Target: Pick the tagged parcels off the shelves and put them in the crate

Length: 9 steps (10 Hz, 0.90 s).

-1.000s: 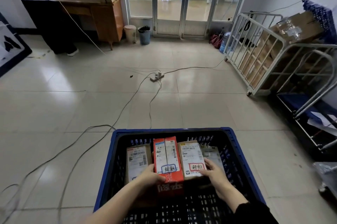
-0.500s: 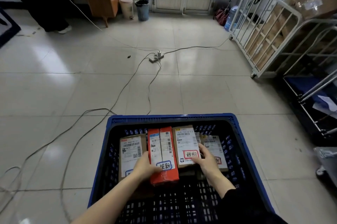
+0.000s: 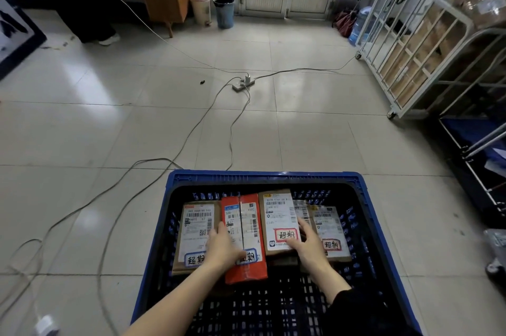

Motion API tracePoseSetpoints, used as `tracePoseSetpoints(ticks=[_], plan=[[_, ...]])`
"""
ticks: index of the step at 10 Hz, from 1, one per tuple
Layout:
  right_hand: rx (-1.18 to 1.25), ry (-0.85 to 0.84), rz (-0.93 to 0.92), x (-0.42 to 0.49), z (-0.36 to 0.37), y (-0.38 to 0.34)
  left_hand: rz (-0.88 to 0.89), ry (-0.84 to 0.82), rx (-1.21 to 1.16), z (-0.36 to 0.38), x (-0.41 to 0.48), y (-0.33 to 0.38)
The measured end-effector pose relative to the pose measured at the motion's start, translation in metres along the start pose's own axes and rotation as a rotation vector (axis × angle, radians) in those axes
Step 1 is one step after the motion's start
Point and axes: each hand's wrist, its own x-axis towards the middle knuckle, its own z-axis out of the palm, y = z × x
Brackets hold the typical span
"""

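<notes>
Pressing down with the fingers [image 3: 219, 230] of the left hand [image 3: 223, 246] — laid fairly straight and close together across the seam between a red parcel [image 3: 246, 226] and a brown parcel [image 3: 195, 226] on its left, thumb resting by the red parcel's blue-rimmed tag. Reaching with the right hand [image 3: 310, 246] along the gap between a label-covered parcel [image 3: 276, 215] and the rightmost parcel [image 3: 332, 229], thumb spreading over a red-rimmed tag; cannot tell whether those fingers are hooking an edge or only lying there. Working on a row of parcels lying side by side inside a blue crate [image 3: 262, 178] on the tiled floor [image 3: 137, 130], directly under the fingers, long axes running away from the body, parallel to both hands. Probably squaring the row up — left hand nearer the red parcel, right hand nearer the two on the right. Looking out past the crate over cables trailing to a power strip [image 3: 242, 83] and, on the right, a metal cage trolley [image 3: 410, 61].
</notes>
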Motion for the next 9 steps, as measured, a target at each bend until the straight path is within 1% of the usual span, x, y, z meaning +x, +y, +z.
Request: tracePoseSetpoints(ticks=[4,5,6,7,8,9], plan=[[-0.045,0.052,0.008,-0.007,-0.003,0.005,0.035,0.028,0.015,0.004,-0.004,-0.006],[-0.066,0.042,-0.016,-0.013,-0.008,0.003,0.052,0.035,0.05,0.002,-0.009,-0.006],[-0.148,0.041,-0.071,-0.021,-0.014,0.003,0.103,0.059,0.111,-0.002,-0.018,-0.005],[-0.316,0.03,-0.152,-0.033,-0.02,0.0,0.174,0.075,0.232,-0.007,-0.03,-0.003],[-0.55,0.029,-0.242,-0.047,-0.029,-0.001,0.274,0.144,0.398,-0.011,-0.046,0.001],[-0.776,0.04,-0.37,-0.067,-0.038,-0.006,0.353,0.192,0.56,-0.013,-0.067,0.007]])
